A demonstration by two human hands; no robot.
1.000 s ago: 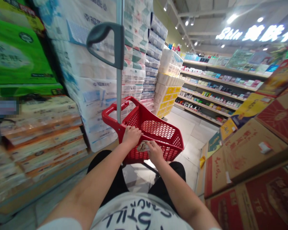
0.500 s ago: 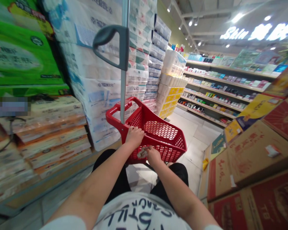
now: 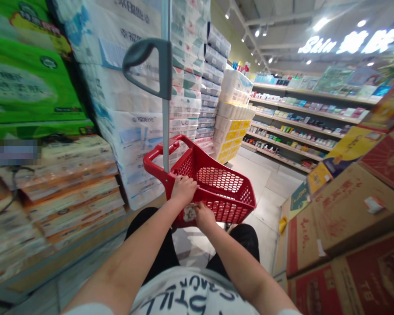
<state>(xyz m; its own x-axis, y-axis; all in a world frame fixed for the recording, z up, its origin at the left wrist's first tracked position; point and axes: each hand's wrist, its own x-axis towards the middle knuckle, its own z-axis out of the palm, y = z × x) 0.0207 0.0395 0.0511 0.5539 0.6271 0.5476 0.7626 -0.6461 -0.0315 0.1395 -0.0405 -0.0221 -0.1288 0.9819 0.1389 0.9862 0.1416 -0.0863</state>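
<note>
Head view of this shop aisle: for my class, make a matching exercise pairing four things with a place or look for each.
Things:
1. Shopping basket
2. Left hand
3. Right hand
4. Cardboard cartons

Matches:
A. Stacked at the view's lower right
B. At a crumpled scrap on the basket's near edge
C. Red, with holed walls
D. Gripping the basket's rim beside a metal pole

Pairs: 1-C, 2-D, 3-B, 4-A
</note>
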